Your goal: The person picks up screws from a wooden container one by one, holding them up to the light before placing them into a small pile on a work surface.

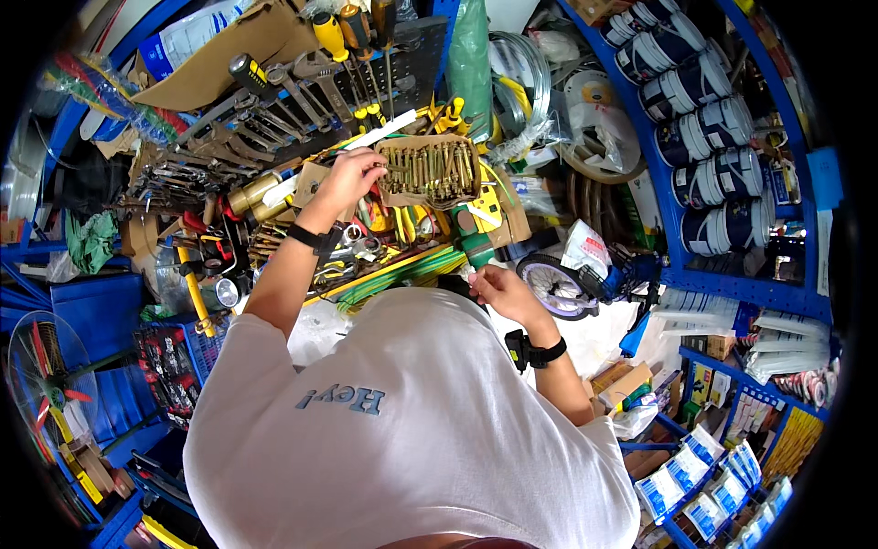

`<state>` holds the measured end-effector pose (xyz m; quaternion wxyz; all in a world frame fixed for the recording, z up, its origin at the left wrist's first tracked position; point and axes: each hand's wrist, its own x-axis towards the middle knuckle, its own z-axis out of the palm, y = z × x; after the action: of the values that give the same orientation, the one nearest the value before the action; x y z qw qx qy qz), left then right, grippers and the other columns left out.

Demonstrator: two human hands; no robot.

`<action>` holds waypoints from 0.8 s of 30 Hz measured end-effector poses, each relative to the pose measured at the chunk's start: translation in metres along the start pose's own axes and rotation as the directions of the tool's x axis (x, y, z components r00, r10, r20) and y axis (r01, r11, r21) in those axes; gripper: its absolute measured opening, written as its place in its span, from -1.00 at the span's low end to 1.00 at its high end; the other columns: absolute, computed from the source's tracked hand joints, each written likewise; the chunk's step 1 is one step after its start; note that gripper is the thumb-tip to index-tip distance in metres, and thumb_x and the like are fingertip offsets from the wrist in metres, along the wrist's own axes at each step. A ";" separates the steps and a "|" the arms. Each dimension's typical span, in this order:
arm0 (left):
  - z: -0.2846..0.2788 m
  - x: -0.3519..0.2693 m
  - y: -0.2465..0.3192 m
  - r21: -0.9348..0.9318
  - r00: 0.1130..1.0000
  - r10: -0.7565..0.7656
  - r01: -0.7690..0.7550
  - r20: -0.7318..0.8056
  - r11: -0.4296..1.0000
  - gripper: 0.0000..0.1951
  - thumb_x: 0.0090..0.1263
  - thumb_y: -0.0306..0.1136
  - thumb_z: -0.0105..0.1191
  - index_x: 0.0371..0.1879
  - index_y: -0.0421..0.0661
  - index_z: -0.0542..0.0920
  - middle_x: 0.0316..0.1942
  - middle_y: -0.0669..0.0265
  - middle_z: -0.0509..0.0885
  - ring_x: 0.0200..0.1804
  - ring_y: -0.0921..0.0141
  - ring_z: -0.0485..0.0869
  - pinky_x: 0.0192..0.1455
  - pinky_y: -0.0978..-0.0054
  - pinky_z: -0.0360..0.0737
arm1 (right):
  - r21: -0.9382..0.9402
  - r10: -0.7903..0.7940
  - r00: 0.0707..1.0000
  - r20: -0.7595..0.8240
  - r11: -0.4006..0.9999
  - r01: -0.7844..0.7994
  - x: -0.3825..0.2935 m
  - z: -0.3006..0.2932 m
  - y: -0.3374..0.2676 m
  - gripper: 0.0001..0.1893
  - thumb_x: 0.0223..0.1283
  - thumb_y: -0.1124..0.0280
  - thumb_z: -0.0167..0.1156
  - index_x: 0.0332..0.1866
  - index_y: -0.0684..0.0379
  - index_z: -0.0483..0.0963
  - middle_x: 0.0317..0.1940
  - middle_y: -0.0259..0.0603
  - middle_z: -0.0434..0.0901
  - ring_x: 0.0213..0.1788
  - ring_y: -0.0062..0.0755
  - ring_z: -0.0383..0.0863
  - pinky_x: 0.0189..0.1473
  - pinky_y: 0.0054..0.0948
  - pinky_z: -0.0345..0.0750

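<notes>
My left hand (353,177) is at the left end of an open cardboard box (429,199), its fingertips on or just over a bolt there. Rows of brass-coloured expansion bolts (439,168) fill the box, which rests on top of a bench heaped with tools. My right hand (499,288) is held in front of my body, fingers curled with the thumb against them; whether something small is between them I cannot tell. Below the box lie combination wrenches (351,235) and yellow-handled tools (411,223). Each wrist wears a black band.
Wrenches (295,96) and screwdrivers (331,38) hang on a rack behind the bench. A green tool case (475,247) lies right of the box, near a small wheel (557,285). Blue shelving with paint buckets (717,171) stands at the right, a fan (51,377) at the left.
</notes>
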<state>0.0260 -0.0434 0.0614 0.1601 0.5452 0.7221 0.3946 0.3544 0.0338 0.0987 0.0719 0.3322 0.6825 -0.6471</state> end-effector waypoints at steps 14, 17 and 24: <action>0.019 0.064 -0.022 0.178 0.950 -0.263 0.233 0.168 0.956 -0.82 0.19 -0.38 0.14 -0.28 -0.18 0.61 -0.41 0.11 0.65 -0.34 0.26 0.65 -0.26 0.36 0.54 | 0.023 -0.069 0.991 -0.117 0.997 0.073 -0.004 -0.001 0.037 -0.68 0.26 0.19 0.05 -0.34 0.30 0.45 -0.61 -0.31 0.45 -0.53 -0.58 0.34 -0.44 -0.49 0.34; 0.025 0.074 -0.025 0.211 0.955 -0.225 0.184 0.191 0.960 -0.81 0.19 -0.39 0.14 -0.27 -0.19 0.61 -0.43 0.12 0.65 -0.36 0.29 0.64 -0.27 0.37 0.53 | 0.023 -0.067 0.991 -0.112 0.997 0.070 -0.008 -0.006 0.039 -0.68 0.25 0.19 0.06 -0.32 0.30 0.45 -0.62 -0.31 0.45 -0.54 -0.58 0.35 -0.44 -0.49 0.35; 0.030 0.084 -0.024 0.244 0.904 -0.339 0.278 0.262 0.929 -0.86 0.20 -0.40 0.11 -0.33 -0.18 0.62 -0.37 0.11 0.64 -0.27 0.21 0.62 -0.20 0.30 0.52 | 0.046 -0.069 0.989 -0.130 0.996 0.075 -0.008 -0.014 0.048 -0.68 0.24 0.18 0.07 -0.30 0.30 0.46 -0.62 -0.29 0.46 -0.53 -0.57 0.36 -0.43 -0.49 0.35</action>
<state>0.0002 0.0431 0.0413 0.2723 0.4901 0.8030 0.2021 0.3916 0.0413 0.0656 -0.0038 0.3498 0.6806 -0.6437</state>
